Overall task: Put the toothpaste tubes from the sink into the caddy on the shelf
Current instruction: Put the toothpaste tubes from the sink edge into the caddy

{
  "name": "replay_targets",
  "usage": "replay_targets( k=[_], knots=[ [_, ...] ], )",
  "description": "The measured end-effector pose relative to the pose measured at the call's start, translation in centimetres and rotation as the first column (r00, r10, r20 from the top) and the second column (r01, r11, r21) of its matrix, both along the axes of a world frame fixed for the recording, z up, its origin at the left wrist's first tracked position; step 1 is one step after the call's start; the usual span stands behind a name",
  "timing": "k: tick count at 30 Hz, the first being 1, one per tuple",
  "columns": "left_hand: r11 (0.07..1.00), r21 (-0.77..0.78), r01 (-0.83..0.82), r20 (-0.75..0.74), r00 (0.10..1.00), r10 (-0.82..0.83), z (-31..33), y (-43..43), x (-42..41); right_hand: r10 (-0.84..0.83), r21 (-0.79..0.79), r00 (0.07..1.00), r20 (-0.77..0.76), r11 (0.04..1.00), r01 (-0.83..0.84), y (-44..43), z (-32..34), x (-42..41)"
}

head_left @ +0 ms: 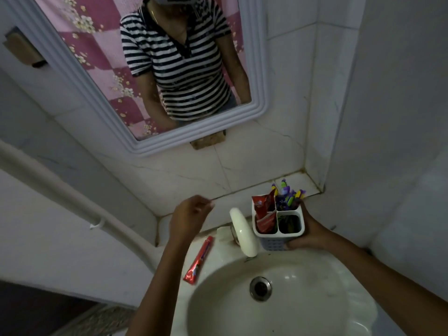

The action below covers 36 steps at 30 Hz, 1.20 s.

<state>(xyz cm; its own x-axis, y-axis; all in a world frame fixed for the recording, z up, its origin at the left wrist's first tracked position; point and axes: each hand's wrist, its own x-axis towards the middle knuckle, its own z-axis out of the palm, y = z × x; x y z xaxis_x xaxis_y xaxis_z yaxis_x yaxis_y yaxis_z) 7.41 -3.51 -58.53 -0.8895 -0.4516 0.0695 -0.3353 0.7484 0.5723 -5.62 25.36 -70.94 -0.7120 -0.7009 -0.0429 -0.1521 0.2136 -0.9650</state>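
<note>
A red toothpaste tube [199, 259] lies on the sink's left rim, cap end pointing away from me. My right hand [308, 232] grips the white four-compartment caddy [272, 242] at its right side, just behind the sink. Two red tubes [264, 212] stand in the caddy's left compartments, and colourful toothbrushes [289, 194] stick up from the back right one. My left hand [190, 217] hovers above the loose tube with fingers loosely curled and nothing in it.
The white tap [243, 231] stands between my hands at the back of the sink [312, 318]. A tiled shelf [298, 183] runs behind the caddy into the corner. A framed mirror [259, 69] hangs above. A white pipe [60, 190] crosses the left wall.
</note>
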Motion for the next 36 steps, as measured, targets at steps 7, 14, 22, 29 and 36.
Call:
replay_targets(
  k=[7,14,22,29,36],
  knots=[
    [0.972,-0.223,-0.071,0.594,0.781,0.194,-10.6,-2.7,7.2,0.010,-0.028,1.000,0.001,1.000,-0.010,0.0,0.0,-0.1],
    [0.982,0.021,-0.185,0.475,0.866,0.153,-6.4,-2.9,6.1,-0.001,-0.024,1.000,0.004,1.000,0.001,0.0,-0.1,-0.1],
    [0.979,0.156,-0.130,-0.289,0.942,0.171,7.9,1.3,2.5,0.004,0.022,1.000,0.001,1.000,-0.004,0.0,0.0,0.0],
    [0.959,0.109,0.260,-0.185,0.953,-0.238,7.7,11.3,-2.6,-0.009,0.004,0.998,0.067,1.000,0.009,0.2,-0.4,-0.1],
    [0.879,-0.216,0.425,0.120,0.905,-0.408,3.2,13.1,-6.0,-0.042,-0.041,0.999,0.013,0.998,0.042,0.0,0.6,0.2]
  ],
)
